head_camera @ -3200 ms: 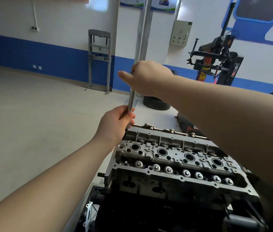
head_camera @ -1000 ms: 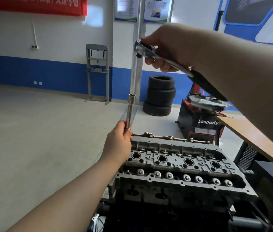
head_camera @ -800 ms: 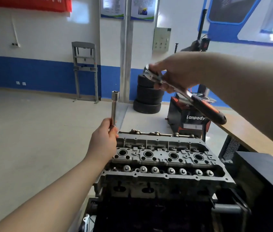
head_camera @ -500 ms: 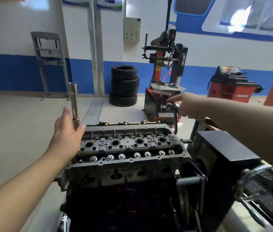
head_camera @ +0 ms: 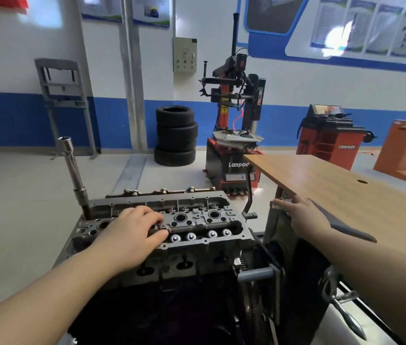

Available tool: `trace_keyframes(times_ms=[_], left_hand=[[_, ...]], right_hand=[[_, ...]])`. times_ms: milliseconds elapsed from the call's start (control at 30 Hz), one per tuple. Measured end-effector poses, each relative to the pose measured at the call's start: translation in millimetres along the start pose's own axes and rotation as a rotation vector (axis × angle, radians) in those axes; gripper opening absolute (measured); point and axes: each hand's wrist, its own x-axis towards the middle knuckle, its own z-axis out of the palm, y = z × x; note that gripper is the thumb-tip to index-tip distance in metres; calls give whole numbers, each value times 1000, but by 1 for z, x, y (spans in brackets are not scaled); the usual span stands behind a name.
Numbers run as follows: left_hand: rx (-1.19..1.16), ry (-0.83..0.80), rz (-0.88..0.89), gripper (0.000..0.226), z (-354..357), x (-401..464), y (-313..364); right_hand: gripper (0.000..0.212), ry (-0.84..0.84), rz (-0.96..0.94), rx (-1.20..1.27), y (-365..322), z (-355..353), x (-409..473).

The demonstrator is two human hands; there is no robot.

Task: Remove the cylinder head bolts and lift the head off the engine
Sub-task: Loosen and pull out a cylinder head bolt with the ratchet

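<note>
Cylinder head (head_camera: 197, 220) is seated on the engine block; the left hand (head_camera: 132, 235) is laid on it, fingers loosely spread. A ratchet (head_camera: 331, 220) is clasped by the right hand (head_camera: 304, 215) at the wooden surface (head_camera: 346, 188). A socket extension (head_camera: 72, 170) is stood in the head's far-left corner. "Lanpody" is read on the red machines (head_camera: 234, 168).

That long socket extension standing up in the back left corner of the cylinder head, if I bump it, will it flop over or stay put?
The socket extension looks like rigid polished steel, so it should not bend. It stands tall and leans slightly, held only at its lower end in the cylinder head, so a sideways knock would probably tip it out. Being round and smooth, it would likely roll if it fell.
</note>
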Motion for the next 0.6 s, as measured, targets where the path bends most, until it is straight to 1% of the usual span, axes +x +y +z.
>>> trace_keyframes(times_ms=[100,167,300,500,600], left_hand=[[12,12,-5,53,7,-1,-7],[-3,23,-4,52,9,-1,-8],[0,31,-5,52,10,0,-10],[35,39,-13,54,15,-2,-11],[56,40,-13,55,17,-1,-9]], right_hand=[[58,-35,59,117,3,3,12],[59,-58,102,141,4,4,17],[65,-61,144,76,5,7,15],[83,-35,175,-7,2,3,12],[79,-16,198,-14,2,2,11]])
